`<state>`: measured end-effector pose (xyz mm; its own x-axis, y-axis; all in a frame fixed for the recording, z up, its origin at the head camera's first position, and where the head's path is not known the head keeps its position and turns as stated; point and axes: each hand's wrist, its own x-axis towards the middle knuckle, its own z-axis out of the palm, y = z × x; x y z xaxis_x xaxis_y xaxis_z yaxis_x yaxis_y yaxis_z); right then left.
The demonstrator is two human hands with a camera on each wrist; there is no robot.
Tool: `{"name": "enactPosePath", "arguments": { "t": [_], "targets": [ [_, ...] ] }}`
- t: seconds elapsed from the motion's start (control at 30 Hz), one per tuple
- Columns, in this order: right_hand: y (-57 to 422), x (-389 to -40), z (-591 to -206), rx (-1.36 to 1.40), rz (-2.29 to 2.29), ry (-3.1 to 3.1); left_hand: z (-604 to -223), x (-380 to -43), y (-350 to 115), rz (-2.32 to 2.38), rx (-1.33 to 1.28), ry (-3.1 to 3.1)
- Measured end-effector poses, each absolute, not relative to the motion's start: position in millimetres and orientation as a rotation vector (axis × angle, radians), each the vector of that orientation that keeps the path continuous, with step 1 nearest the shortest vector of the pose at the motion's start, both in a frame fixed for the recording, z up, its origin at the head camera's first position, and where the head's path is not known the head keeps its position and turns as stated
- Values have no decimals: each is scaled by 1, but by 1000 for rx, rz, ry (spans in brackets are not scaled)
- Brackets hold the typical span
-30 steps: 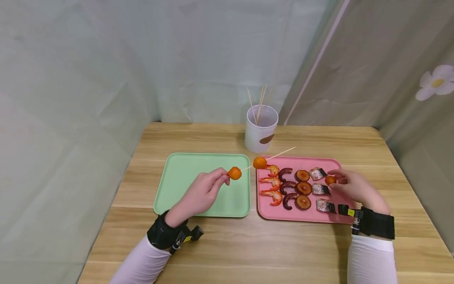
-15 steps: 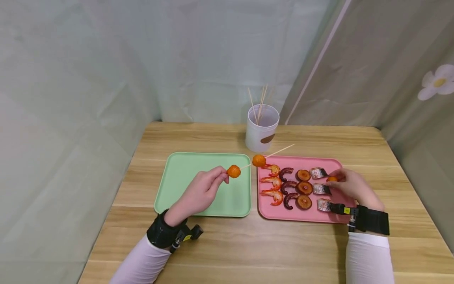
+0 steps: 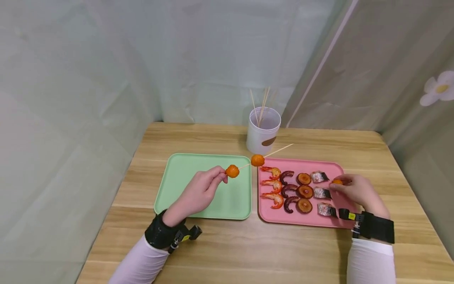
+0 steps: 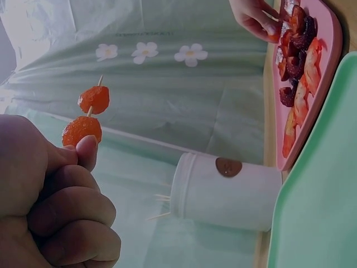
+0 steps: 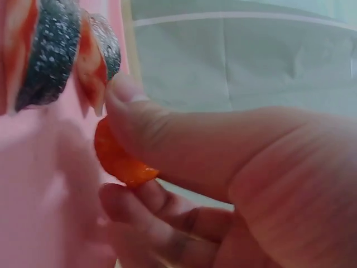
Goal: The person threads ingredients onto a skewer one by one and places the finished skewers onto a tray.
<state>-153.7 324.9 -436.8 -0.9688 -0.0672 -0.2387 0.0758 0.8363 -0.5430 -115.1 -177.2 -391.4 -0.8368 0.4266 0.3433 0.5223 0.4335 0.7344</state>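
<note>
My left hand (image 3: 202,190) is raised over the green tray (image 3: 184,167), thumb and finger pinching a bamboo skewer (image 3: 280,150) at its lower end. Two orange balls are threaded on it: one ball (image 3: 232,171) right at the fingertips, a second ball (image 3: 257,160) further along, with bare stick beyond. At the pink tray's right side my right hand (image 3: 361,193) holds another orange ball (image 5: 125,159) between thumb and fingers, partly covered by the thumb. Fish pieces (image 3: 322,193) with silvery-dark skin lie just left of these fingers on the pink tray (image 3: 271,217).
Left of the fish lie rows of mushroom caps (image 3: 304,192), curled octopus tentacles (image 3: 289,191) and shrimp (image 3: 272,185). A white cup (image 3: 260,138) with several skewers stands behind the trays. Fabric curtains (image 3: 213,59) enclose the wooden table (image 3: 227,252).
My right hand has shifted slightly right, and its fingers now cover more of the orange ball. The left hand's skewer has moved slightly left. The head view has tilted a little.
</note>
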Motion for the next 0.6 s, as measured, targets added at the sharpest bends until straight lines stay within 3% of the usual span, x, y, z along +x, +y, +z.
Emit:
{"name": "enactPosePath", "arguments": {
  "t": [0.37,0.6],
  "targets": [
    [324,-158,-429,18,-989,2984,-391,-121,-176,-1378,-839,-2563],
    [292,-154,-421,-30,-1174,3106,-395,-117,-177,-1384,-816,-2585]
  ]
}}
